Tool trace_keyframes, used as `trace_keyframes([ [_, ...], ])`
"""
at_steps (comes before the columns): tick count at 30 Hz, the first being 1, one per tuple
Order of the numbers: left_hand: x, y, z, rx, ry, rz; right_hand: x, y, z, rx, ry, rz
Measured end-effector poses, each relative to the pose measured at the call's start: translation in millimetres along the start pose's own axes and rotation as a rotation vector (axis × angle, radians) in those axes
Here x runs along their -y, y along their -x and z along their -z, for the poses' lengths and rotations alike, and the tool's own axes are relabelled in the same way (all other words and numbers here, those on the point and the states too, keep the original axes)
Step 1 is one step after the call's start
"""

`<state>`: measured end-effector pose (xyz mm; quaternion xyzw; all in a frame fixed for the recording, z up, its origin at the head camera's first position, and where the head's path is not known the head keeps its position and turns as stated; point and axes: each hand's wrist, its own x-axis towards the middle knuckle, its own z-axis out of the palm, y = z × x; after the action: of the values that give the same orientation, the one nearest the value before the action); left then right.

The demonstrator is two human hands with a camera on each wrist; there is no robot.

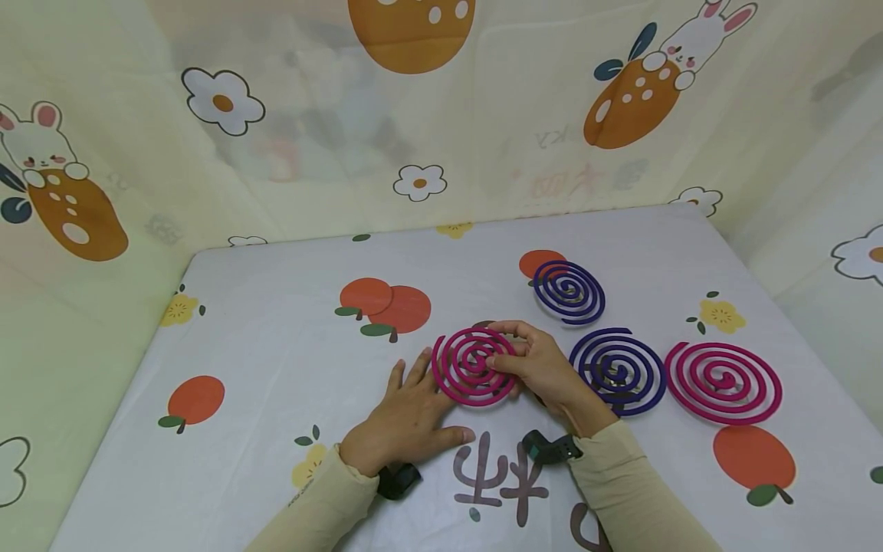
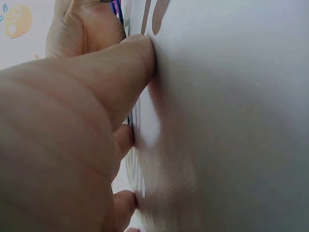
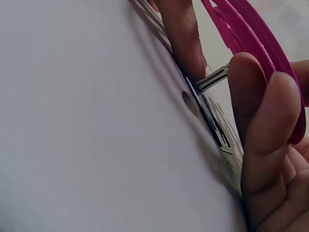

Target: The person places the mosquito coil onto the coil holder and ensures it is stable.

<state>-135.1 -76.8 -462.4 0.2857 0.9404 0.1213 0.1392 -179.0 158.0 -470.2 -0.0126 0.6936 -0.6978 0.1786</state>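
Note:
My right hand [image 1: 552, 376] pinches a pink mosquito coil [image 1: 477, 362] by its right side, between thumb and fingers. In the right wrist view the coil is tilted and raised off the table. Below it lies a flat metal coil stand [image 3: 212, 118] with one prong bent upward; the held coil hides it in the head view. My left hand [image 1: 407, 425] lies palm down with fingers spread, left of the coil. One of its fingertips [image 3: 190, 58] presses at the stand beside the prong. The left wrist view shows its thumb [image 2: 137, 55] against the tablecloth.
Right of my hands lie a blue coil [image 1: 618, 373] and, beside it, another pink coil [image 1: 724, 381]. A second blue coil [image 1: 567, 287] is farther back. The printed tablecloth [image 1: 262, 429] meets a patterned curtain [image 1: 310, 192] at the back.

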Motion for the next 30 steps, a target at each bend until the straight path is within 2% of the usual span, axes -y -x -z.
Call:
trace_keyframes([
  [18,-0.5,-0.5,0.2,0.006,0.012,0.007,1.1,0.7,1.1,0.019,0.022,-0.004],
  [30,-0.8,0.0,0.7,0.001,0.005,0.005,3.1,1.9,-1.0,0.0,0.018,-0.012],
])
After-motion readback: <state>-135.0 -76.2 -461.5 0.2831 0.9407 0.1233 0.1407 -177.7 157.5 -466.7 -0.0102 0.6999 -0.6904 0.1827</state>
